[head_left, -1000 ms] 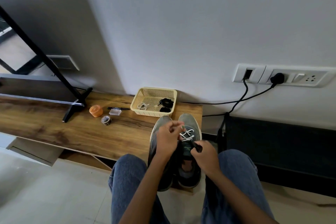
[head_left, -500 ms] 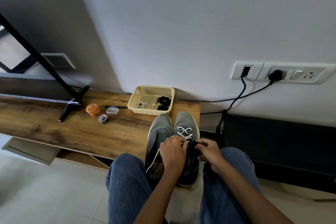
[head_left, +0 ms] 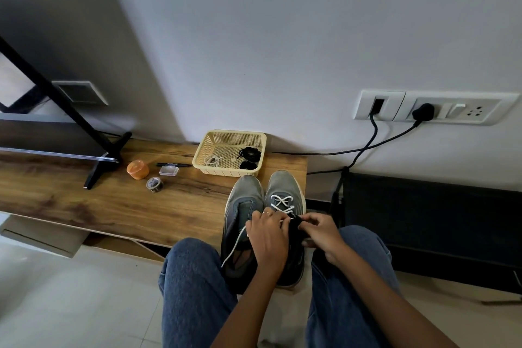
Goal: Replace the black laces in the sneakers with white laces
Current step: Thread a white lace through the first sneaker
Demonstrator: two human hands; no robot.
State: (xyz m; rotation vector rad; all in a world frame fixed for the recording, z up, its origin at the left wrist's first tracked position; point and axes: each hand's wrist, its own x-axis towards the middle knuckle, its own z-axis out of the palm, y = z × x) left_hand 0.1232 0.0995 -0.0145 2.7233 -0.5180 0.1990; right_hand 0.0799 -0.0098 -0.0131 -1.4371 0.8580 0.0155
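Two grey sneakers stand side by side at the right end of the wooden bench. The right sneaker has a white lace crossed through its lower eyelets. The left sneaker shows no lace in its eyelets. My left hand lies over the sneakers' tongues with fingers curled on the lace; a loose white end trails from under it. My right hand pinches the lace at the black tongue of the right sneaker. The fingertips of both hands meet there.
A cream basket behind the sneakers holds a coiled white lace and black laces. An orange tub, a tape roll, a clear box and a pen lie to the left. Cables hang from wall sockets.
My left hand has come down from above the toe area onto the tongues. Both hands have drawn together at the right sneaker's tongue, and a loose white end now hangs left.
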